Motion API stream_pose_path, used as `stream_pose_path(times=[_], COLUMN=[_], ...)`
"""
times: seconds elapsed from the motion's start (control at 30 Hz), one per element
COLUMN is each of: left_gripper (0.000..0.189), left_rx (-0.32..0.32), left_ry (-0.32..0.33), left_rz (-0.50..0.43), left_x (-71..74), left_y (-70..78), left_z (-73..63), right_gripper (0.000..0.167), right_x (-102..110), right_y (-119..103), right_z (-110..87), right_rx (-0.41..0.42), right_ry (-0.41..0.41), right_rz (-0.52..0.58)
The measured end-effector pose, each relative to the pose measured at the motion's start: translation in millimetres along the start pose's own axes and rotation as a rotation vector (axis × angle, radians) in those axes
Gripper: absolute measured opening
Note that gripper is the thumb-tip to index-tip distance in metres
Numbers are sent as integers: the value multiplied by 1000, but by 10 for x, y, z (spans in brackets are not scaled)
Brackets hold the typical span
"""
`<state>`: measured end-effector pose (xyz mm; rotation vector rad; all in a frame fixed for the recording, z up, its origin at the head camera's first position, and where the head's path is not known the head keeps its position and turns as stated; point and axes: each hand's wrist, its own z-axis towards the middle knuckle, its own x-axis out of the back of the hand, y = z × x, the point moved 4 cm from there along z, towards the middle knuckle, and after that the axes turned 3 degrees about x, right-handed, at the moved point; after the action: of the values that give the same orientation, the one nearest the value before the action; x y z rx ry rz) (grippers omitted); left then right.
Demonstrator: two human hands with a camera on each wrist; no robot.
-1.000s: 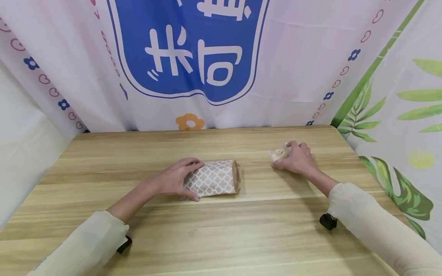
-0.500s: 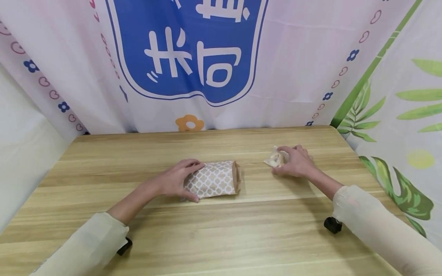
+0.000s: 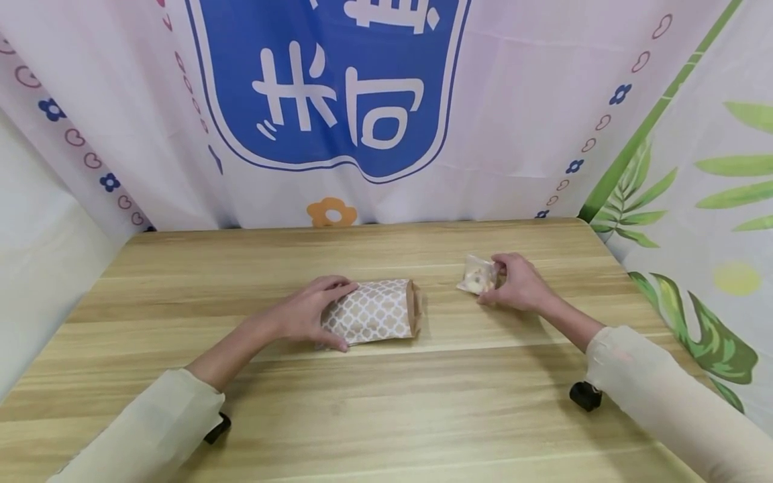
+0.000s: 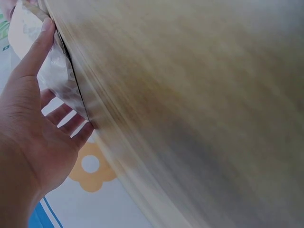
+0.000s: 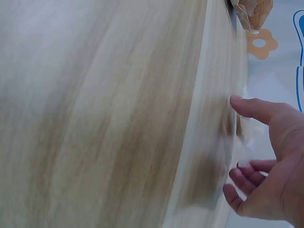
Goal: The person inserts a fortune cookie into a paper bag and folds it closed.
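Note:
A brown paper bag (image 3: 373,312) with a white lattice print lies flat on the wooden table, its mouth facing right. My left hand (image 3: 304,312) holds the bag's left end, thumb along the near edge and fingers at the far edge. The left wrist view shows the thumb and fingers on either side of the bag (image 4: 59,76). To the right, my right hand (image 3: 521,285) holds a small clear packet (image 3: 476,275) between thumb and fingers. Something pale is inside the packet; its kind is unclear. In the right wrist view the packet is faint beside my right hand (image 5: 280,166).
The wooden table (image 3: 362,409) ends at a printed cloth backdrop (image 3: 513,134) along its far edge. A leaf-patterned cloth (image 3: 725,235) hangs at the right side. A black device (image 3: 584,396) is strapped under the right sleeve.
My right hand's fingers have shifted on the clear packet, which has moved slightly left and now shows more of itself. The left hand and the paper bag have stayed in place.

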<state>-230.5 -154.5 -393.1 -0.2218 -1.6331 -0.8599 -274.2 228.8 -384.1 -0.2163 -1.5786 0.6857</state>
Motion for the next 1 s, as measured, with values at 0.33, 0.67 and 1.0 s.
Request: stream_pose_path(times=[0.33, 0.67, 1.0], left_gripper=[111, 110, 109], left_rx=[-6, -4, 2], left_ry=[-8, -3, -12], left_rz=[5, 6, 0], left_x=[6, 0, 8], left_y=[-3, 1, 11], left_z=[10, 8, 13], right_gripper=[80, 77, 75], right_x=[-12, -50, -83], right_y=[-41, -94, -133], right_z=[-14, -46, -68], right_rx=[72, 91, 138], right_ry=[39, 37, 40], right_rz=[56, 81, 100])
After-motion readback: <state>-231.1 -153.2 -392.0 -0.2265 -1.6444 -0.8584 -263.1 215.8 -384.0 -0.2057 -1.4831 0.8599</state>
